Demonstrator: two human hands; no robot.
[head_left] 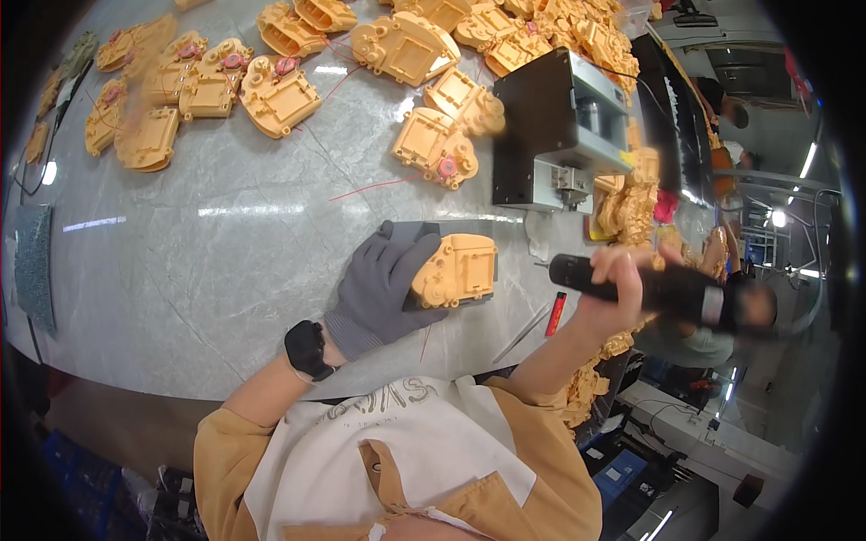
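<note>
My left hand (372,287), in a grey knit glove, grips an orange-yellow plastic housing (462,269) from its left side. Beneath the housing sits a dark grey block (413,233), partly covered by the glove. The housing's face with its rectangular frame and small round bosses points up. To the right, my bare right hand (615,296) is closed around a black electric screwdriver (667,290). Its thin bit points left toward the housing, apart from it. The screwdriver's rear end is smeared by motion.
A black box-shaped machine (537,135) with a metal front stands beyond the housing. Several similar housings (281,95), some with red parts and thin red wires, lie across the far table. Near my right forearm are a red stick-like object (556,314) and a thin metal tool (523,334).
</note>
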